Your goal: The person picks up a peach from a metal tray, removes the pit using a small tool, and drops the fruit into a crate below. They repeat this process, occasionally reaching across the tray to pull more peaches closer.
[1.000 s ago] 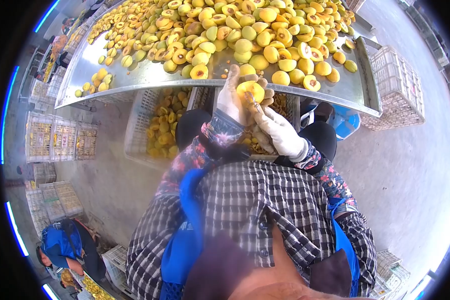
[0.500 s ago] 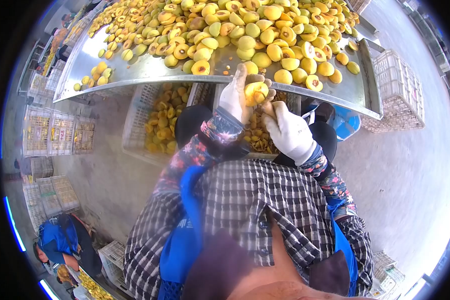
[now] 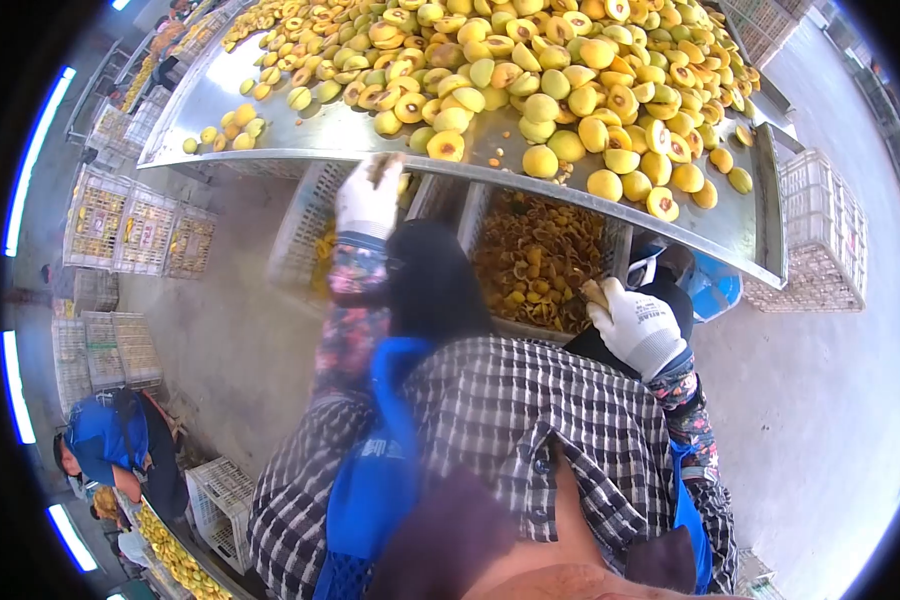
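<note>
My left hand (image 3: 368, 198), in a white glove with stained fingertips, is at the table's front edge, over a crate of yellow peach halves (image 3: 323, 262). Its fingers point away from me and are blurred, and no fruit shows in them. Lower and to the right, my right hand (image 3: 635, 322) wears a matching glove. Its fingers are curled together beside a crate of brown-orange peach scraps (image 3: 535, 255); what they hold, if anything, I cannot make out. Beyond both hands, a large heap of halved peaches (image 3: 530, 75) covers much of the metal table (image 3: 340, 135).
The metal table's raised lip runs above the crates. A blue bucket (image 3: 715, 285) stands under its right end, with stacked white crates (image 3: 810, 235) beyond. More filled crates (image 3: 135, 225) stand at left. Another person (image 3: 120, 445) bends over fruit at lower left.
My hands have moved apart: the left went leftward from the peach piece they worked on together, the right came down and rightward. That piece no longer shows in my hands. The camera view has shifted.
</note>
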`<action>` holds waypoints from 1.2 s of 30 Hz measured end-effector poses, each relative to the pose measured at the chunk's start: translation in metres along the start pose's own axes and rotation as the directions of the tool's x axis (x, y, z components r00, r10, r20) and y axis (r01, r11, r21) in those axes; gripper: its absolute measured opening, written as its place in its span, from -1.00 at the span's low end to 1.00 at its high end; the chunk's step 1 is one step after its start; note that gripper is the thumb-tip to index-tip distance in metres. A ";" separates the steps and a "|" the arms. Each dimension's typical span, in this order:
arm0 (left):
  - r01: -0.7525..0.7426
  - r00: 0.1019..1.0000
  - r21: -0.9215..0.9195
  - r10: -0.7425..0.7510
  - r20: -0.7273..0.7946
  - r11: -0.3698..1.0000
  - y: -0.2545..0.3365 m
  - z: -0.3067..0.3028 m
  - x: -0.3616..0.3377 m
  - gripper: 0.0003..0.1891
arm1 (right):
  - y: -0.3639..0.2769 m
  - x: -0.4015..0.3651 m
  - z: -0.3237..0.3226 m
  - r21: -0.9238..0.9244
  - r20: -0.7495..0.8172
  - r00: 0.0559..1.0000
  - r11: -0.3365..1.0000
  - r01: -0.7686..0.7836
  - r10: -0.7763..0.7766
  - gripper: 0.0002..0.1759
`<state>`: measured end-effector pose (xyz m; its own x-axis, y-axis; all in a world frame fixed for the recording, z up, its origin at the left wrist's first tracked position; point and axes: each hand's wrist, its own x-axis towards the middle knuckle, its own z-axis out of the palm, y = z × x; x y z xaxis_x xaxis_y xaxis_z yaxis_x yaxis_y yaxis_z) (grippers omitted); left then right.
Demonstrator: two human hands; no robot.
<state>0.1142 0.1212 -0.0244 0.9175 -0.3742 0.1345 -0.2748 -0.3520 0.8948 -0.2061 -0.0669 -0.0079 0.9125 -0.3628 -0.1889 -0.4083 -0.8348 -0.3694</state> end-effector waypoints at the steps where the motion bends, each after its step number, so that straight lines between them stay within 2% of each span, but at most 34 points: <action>1: -0.095 0.994 0.314 0.109 -0.026 0.945 -0.062 -0.015 0.033 -0.60 | 0.001 0.002 0.002 0.009 0.011 1.000 1.000 0.004 -0.004 -0.71; 2: -0.220 0.893 0.819 0.447 -0.048 0.529 -0.048 -0.025 0.033 -0.57 | 0.002 0.003 0.003 0.016 0.029 1.000 1.000 0.008 -0.009 -0.71; 4: -0.215 0.952 0.749 0.306 0.017 0.627 -0.038 -0.022 0.053 -0.56 | -0.006 0.009 0.002 0.026 0.041 0.999 0.999 0.021 -0.022 -0.70; 6: -0.385 0.923 0.748 0.233 0.307 0.540 -0.065 0.005 0.093 -0.53 | -0.012 0.015 0.000 0.046 0.042 0.998 0.998 0.042 -0.044 -0.69; 7: -0.300 0.949 0.798 0.078 0.305 0.523 -0.014 0.019 0.078 -0.46 | -0.014 0.018 -0.001 0.060 0.039 0.997 0.997 0.057 -0.060 -0.69; 10: -0.338 0.935 0.871 0.020 0.354 0.357 -0.008 0.060 0.086 -0.34 | -0.016 0.019 -0.002 0.060 0.047 0.997 0.996 0.060 -0.062 -0.68; 13: -0.376 0.911 0.801 0.028 0.412 0.466 -0.004 0.081 0.086 -0.30 | -0.011 0.016 0.002 0.051 0.051 0.997 0.998 0.048 -0.050 -0.68; 14: -0.333 0.904 0.678 0.019 0.426 0.655 -0.002 0.086 0.083 -0.34 | -0.009 0.014 0.004 0.101 -0.022 0.996 0.991 0.091 -0.089 -0.68; 16: -0.225 0.904 0.372 0.050 0.425 0.901 -0.007 0.098 0.074 -0.36 | -0.003 0.011 0.009 0.186 -0.176 0.972 0.965 0.186 -0.154 -0.68; 17: -0.208 0.930 0.290 0.097 0.356 0.934 0.003 0.104 0.064 -0.35 | -0.002 0.013 0.012 0.222 -0.247 0.958 0.954 0.203 -0.147 -0.75; 18: -0.199 0.922 0.128 0.141 0.360 0.972 0.000 0.111 0.063 -0.42 | -0.002 0.016 0.011 0.280 -0.273 0.955 0.941 0.192 -0.114 -0.75; 19: -0.005 0.891 -0.304 0.142 0.430 0.953 0.005 0.118 0.054 -0.51 | -0.005 0.019 0.007 0.340 -0.296 0.952 0.923 0.183 -0.079 -0.75; 20: 0.231 0.854 -0.648 0.168 0.492 0.726 0.018 0.123 0.037 -0.60 | -0.009 0.021 0.002 0.399 -0.313 0.949 0.900 0.173 -0.044 -0.75; 22: 0.448 0.782 -0.731 0.170 0.599 0.514 0.060 0.113 -0.004 -0.67 | -0.013 0.028 -0.003 0.457 -0.407 0.913 0.855 0.244 -0.044 -0.74; 23: 0.545 0.742 -0.741 0.186 0.644 0.393 0.077 0.109 -0.018 -0.71 | -0.022 0.031 -0.012 0.401 -0.458 0.888 0.884 0.242 -0.035 -0.74; 26: 0.338 0.740 -0.802 0.387 0.550 0.493 0.079 0.121 -0.035 -0.68 | -0.035 0.042 -0.026 0.275 -0.564 0.824 0.931 0.240 -0.046 -0.70; 27: 0.403 0.741 -0.807 0.363 0.564 0.432 0.082 0.123 -0.040 -0.65 | -0.035 0.044 -0.026 0.240 -0.588 0.807 0.941 0.239 -0.055 -0.67; 30: 0.418 0.778 -0.813 0.303 0.551 0.406 0.097 0.117 -0.049 -0.65 | -0.034 0.046 -0.025 0.124 -0.658 0.740 0.950 0.287 -0.138 -0.66; 31: 0.297 0.797 -0.808 0.334 0.503 0.508 0.096 0.120 -0.050 -0.63 | -0.036 0.044 -0.026 0.128 -0.646 0.752 0.953 0.273 -0.129 -0.66; 34: 0.406 0.778 -0.798 0.289 0.558 0.446 0.091 0.122 -0.053 -0.64 | -0.038 0.043 -0.027 0.086 -0.693 0.703 0.950 0.301 -0.160 -0.67; 36: 0.472 0.775 -0.783 0.233 0.588 0.405 0.093 0.120 -0.055 -0.64 | -0.036 0.042 -0.030 0.053 -0.660 0.732 0.960 0.274 -0.172 -0.67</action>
<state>0.0039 0.0056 0.0006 0.4778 -0.8763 0.0624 0.5469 0.3523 0.7595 -0.1528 -0.0647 0.0245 0.7535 -0.3950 0.5255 -0.1436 -0.8789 -0.4548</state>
